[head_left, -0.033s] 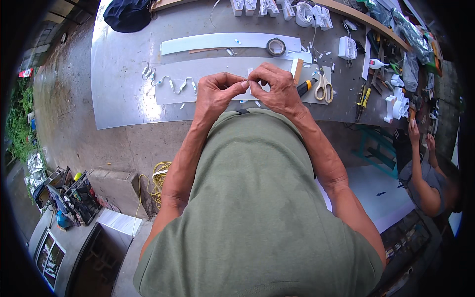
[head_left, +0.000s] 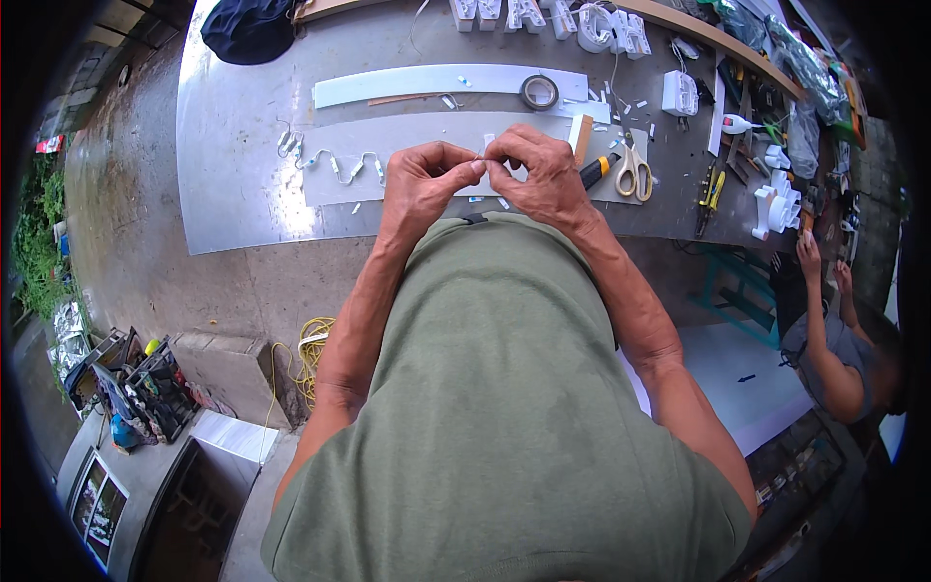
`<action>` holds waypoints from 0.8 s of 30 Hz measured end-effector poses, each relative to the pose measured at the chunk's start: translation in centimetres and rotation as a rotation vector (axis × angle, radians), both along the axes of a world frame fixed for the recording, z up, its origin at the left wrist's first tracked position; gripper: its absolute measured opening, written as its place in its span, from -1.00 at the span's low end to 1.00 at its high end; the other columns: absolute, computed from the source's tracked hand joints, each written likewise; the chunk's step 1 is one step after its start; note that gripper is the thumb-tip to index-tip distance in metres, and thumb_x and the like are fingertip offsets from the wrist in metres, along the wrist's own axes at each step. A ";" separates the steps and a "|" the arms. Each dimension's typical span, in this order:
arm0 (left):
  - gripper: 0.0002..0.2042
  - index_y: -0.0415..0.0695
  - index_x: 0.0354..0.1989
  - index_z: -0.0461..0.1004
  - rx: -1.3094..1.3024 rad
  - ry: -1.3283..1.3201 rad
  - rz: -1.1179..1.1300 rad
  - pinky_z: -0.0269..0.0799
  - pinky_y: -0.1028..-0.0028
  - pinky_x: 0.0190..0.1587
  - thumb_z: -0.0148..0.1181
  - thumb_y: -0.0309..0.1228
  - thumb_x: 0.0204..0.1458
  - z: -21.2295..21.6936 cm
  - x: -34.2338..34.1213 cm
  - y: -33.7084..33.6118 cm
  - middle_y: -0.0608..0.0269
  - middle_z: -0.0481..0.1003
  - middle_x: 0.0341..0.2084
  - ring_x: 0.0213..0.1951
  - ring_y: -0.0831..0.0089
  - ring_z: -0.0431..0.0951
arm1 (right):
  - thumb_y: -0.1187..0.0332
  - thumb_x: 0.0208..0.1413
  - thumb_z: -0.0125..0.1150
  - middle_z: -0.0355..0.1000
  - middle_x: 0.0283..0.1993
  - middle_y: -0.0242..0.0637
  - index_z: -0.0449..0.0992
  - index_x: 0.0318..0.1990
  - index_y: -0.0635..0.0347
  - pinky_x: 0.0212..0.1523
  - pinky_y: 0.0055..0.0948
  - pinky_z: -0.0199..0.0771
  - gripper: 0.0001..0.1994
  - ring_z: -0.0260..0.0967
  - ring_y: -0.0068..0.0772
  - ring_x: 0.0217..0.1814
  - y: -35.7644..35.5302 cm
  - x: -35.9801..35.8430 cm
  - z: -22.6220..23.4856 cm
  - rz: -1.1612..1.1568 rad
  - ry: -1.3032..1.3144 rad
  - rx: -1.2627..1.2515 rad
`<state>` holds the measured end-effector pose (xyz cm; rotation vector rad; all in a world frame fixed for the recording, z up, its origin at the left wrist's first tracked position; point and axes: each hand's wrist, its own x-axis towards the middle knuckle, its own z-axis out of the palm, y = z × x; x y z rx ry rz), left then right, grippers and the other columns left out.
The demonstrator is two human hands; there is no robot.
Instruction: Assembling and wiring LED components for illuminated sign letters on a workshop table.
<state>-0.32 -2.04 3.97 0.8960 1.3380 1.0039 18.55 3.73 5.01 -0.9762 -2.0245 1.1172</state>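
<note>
A tiny, indistinct piece [head_left: 482, 158] sits pinched between the left hand [head_left: 423, 184] and right hand [head_left: 543, 173], apparently delicate fingertip work calling for steadiness; a wavy, wired string of small white modules [head_left: 357, 168] lies on the grey tabletop [head_left: 233, 145], leftward.

White block letters [head_left: 527, 15] — on the grey tabletop [head_left: 233, 145]

Person's wearing an olive-green tee [head_left: 495, 388], plain fabric, a broad curved fold running across it near the hem [head_left: 529, 221], and a small dark patch [head_left: 473, 219] showing at that edge. Short sleeves [head_left: 315, 509] are stopping above the elbows, leaving the arms bare. Lean forearms [head_left: 626, 301] are showing raised veins; left hand [head_left: 422, 184] and right hand [head_left: 543, 175] are also showing bare.
</note>
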 end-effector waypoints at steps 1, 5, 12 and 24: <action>-0.83 -0.30 -0.22 0.66 0.000 0.030 -0.024 0.52 0.57 -0.26 0.39 -0.45 0.10 -0.1 0.0 -0.1 0.23 0.65 -0.44 -0.37 0.61 0.59 | 0.53 -0.06 0.30 0.44 -0.41 -0.24 0.53 -0.38 0.26 -0.34 -0.32 0.47 -0.92 0.45 -0.29 -0.39 -0.2 -0.2 -0.1 -0.011 -0.004 0.038; -0.87 -0.28 -0.24 0.66 0.035 0.130 0.000 0.45 0.61 -0.32 0.33 -0.47 0.13 -0.3 0.6 -0.6 0.32 0.62 -0.46 -0.41 0.67 0.53 | 0.51 -0.12 0.29 0.41 -0.45 -0.22 0.48 -0.44 0.23 -0.37 -0.26 0.43 -0.91 0.42 -0.19 -0.40 -1.3 -1.4 -0.5 -0.110 -0.057 0.175; -0.87 -0.27 -0.27 0.67 0.067 0.074 0.140 0.40 0.61 -0.41 0.33 -0.47 0.09 0.1 1.0 -0.3 0.32 0.61 -0.52 -0.45 0.68 0.52 | 0.52 -0.08 0.30 0.42 -0.50 -0.26 0.48 -0.49 0.21 -0.42 -0.27 0.41 -0.91 0.42 -0.25 -0.47 3.0 2.3 -2.6 -0.492 -0.196 0.305; -0.73 -0.31 -0.21 0.66 -0.021 -0.011 0.156 0.38 0.52 -0.23 0.43 -0.32 0.07 -2.4 -1.7 1.8 0.19 0.65 -0.38 -0.30 0.53 0.58 | 0.51 0.15 0.18 0.61 -0.33 -0.17 0.62 -0.18 0.28 -0.21 -0.33 0.57 -0.86 0.59 -0.30 -0.34 9.1 14.0 -4.6 -0.358 -0.256 -0.045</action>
